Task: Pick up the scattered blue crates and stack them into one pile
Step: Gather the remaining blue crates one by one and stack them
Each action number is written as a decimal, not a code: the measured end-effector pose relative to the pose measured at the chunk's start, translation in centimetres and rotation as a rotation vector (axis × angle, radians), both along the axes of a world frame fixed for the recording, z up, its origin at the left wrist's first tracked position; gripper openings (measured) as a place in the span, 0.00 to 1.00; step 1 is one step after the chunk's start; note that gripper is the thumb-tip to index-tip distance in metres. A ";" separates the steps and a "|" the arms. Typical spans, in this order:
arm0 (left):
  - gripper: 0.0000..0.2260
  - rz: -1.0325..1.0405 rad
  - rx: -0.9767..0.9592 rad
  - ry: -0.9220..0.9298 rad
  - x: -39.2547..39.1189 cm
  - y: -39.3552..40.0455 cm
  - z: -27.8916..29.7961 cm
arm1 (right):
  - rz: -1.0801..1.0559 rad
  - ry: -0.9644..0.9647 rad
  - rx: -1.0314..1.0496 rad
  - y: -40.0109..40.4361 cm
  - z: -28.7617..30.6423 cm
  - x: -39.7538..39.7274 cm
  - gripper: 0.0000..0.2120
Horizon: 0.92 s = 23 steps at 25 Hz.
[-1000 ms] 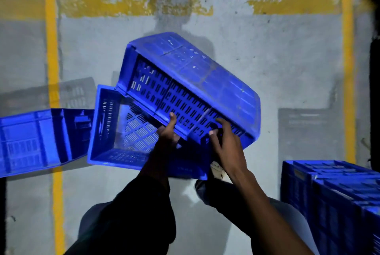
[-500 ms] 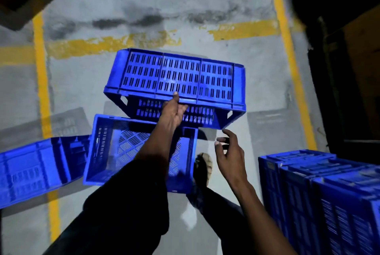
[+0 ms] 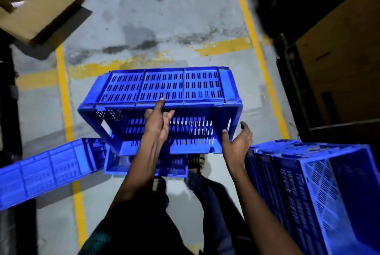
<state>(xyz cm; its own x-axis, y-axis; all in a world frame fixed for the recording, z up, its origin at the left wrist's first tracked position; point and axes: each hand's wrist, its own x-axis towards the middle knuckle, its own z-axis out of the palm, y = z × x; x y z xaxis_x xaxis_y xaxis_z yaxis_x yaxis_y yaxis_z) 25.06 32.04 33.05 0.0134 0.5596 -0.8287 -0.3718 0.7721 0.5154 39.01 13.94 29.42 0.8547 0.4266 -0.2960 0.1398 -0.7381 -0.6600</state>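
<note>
Crates are partly gathered: one crate [image 3: 162, 98] is gripped aloft at its rim by the left hand [image 3: 157, 126], the right hand [image 3: 236, 141] spread at its corner; the pile [image 3: 308, 182] stands right of that hand, and two loose crates [image 3: 45, 170] remain on the floor [image 3: 185, 18] below and left.

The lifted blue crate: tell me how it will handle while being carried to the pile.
The lifted crate is probably stiff: its ribbed, slotted walls hold shape. It seems light for its size, since the left hand grips only its rim while the right hand is at its corner. Tilted as it is, it may swing or slip.
</note>
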 end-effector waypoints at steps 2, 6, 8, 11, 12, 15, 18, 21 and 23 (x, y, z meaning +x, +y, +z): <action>0.14 -0.001 0.027 0.015 -1.6 -2.1 4.3 | 0.025 0.016 0.001 -0.5 2.5 -0.1 0.29; 0.12 -0.013 0.059 0.013 -5.0 -4.9 7.9 | 0.057 0.068 -0.012 -2.8 4.1 -0.8 0.21; 0.10 -0.005 0.075 0.018 -6.8 -5.2 9.6 | 0.056 0.072 -0.019 -5.0 4.7 -2.7 0.18; 0.11 0.009 0.115 0.028 -10.3 -5.7 13.0 | -0.030 0.126 0.023 -6.0 7.3 -7.0 0.16; 0.11 0.006 0.141 0.014 -11.3 -5.7 14.5 | -0.093 0.129 0.076 -5.7 8.6 -8.5 0.16; 0.11 0.032 0.247 -0.100 -14.5 -5.1 18.9 | -0.273 0.086 0.255 -3.8 13.4 -13.0 0.17; 0.11 0.037 0.341 -0.216 -17.6 -3.1 21.8 | -0.330 0.109 0.316 -3.2 18.3 -16.5 0.20; 0.07 -0.008 0.368 -0.341 -20.3 -0.6 22.8 | -0.348 0.073 0.299 -4.0 23.0 -21.5 0.16; 0.07 -0.079 0.374 -0.399 -21.0 0.2 23.0 | -0.357 0.047 0.229 -4.4 25.7 -23.8 0.19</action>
